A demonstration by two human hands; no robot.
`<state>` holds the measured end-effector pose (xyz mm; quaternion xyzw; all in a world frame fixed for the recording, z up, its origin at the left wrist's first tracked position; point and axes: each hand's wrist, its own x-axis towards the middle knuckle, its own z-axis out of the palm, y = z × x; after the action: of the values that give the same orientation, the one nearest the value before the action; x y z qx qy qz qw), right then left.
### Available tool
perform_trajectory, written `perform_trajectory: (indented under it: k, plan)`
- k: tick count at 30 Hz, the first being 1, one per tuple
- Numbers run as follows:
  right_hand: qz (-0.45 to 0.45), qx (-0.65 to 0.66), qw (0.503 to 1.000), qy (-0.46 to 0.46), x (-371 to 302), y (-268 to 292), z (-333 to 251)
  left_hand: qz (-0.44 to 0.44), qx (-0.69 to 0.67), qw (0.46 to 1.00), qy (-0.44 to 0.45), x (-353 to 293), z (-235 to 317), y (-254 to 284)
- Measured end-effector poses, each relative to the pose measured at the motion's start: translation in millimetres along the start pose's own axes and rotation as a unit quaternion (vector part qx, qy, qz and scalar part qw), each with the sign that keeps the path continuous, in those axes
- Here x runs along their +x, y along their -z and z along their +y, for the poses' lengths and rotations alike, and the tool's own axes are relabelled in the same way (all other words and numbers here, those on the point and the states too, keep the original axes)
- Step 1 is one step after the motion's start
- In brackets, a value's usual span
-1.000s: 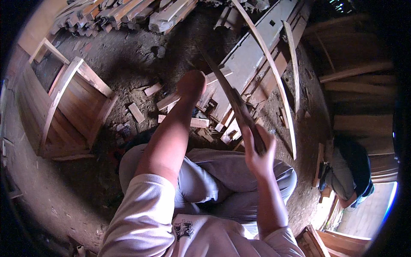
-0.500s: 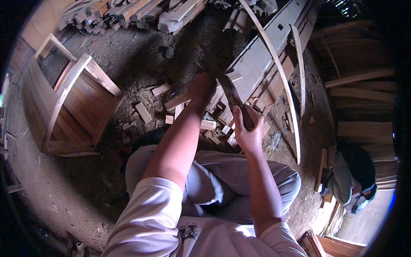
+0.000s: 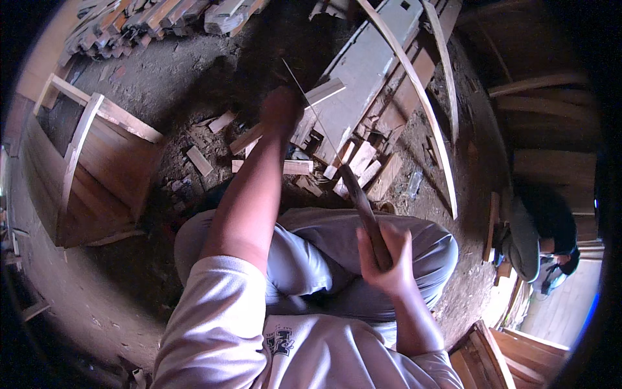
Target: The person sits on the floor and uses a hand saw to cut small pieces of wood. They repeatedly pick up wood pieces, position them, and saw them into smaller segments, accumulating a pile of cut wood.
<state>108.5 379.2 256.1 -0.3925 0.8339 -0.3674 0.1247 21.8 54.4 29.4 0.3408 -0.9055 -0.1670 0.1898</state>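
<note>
My right hand (image 3: 389,256) is wrapped round the dark handle of a handsaw (image 3: 360,201), close to my right knee. The saw's thin blade runs up and to the left, seen nearly edge-on, crossing a pale wooden strip (image 3: 327,91). On that strip my left hand (image 3: 283,111) is closed, just left of the blade; deep shadow hides most of its fingers. Beneath the strip's right end lies a long, wide grey board (image 3: 353,87) on the ground.
Several wood offcuts (image 3: 201,161) lie about the board's near end. Two curved wooden strips (image 3: 421,97) arch across at right. A slatted wooden frame (image 3: 107,162) stands at left, stacked timber (image 3: 149,23) at far left. Another person (image 3: 547,227) is at the right edge.
My right hand has drawn the saw back toward me and slightly right, so its blade now shows edge-on. The view has shifted a little; my left hand stays on the strip.
</note>
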Motion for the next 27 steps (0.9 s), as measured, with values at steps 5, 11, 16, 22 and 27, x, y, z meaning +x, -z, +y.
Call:
perform_trajectory:
  k: [5,11,16,22,27]
  plan:
    - [-0.035,-0.034,0.997,-0.066,-103.8,61.0,-9.6,-0.105,-0.074,0.984,0.119,8.6,17.6,32.4]
    - [0.093,-0.205,0.974,-0.033,-212.4,103.7,-21.1,-0.073,-0.053,0.988,0.128,21.1,-2.6,2.5]
    - [0.083,-0.101,0.991,-0.02,-148.7,93.4,-23.7,-0.083,0.013,0.996,0.025,11.2,-1.7,14.5]
    - [0.111,-0.004,0.993,-0.03,13.8,21.2,-10.1,-0.158,-0.098,0.967,0.176,4.7,40.5,45.7]
    - [0.084,0.06,0.994,-0.022,96.9,-37.3,8.8,-0.11,-0.032,0.986,0.118,4.9,19.8,30.9]
